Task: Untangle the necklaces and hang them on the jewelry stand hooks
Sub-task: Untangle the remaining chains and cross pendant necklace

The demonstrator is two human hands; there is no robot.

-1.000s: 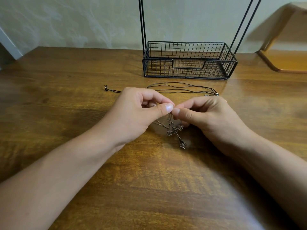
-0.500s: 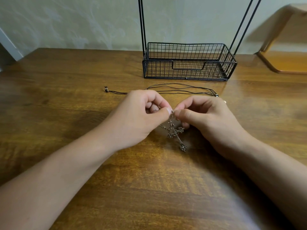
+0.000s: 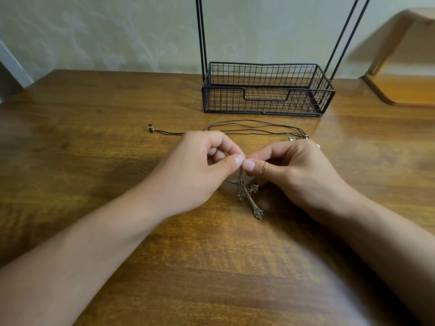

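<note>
The chain (image 3: 231,180) is sitting near the middle of the tabletop (image 3: 94,142), with both hands pinching it at one spot above the cross (image 3: 249,196). The left hand (image 3: 200,170) is closing thumb against curled fingers on the chain; the right hand (image 3: 292,170) is doing the same, thumb tips almost touching. The cross is lying flat just at 6 o'clock from the pinch, its long arm pointing toward 5 o'clock. Dark cords (image 3: 254,128) are lying in loose loops at 12 o'clock from the hands, one end trailing to a bead (image 3: 150,128) at 10 o'clock. Beyond the cords, at 12 o'clock, the stand (image 3: 266,90) is resting on the tabletop: a wire basket base with thin black rods rising out of view. Its hooks are not showing.
</note>
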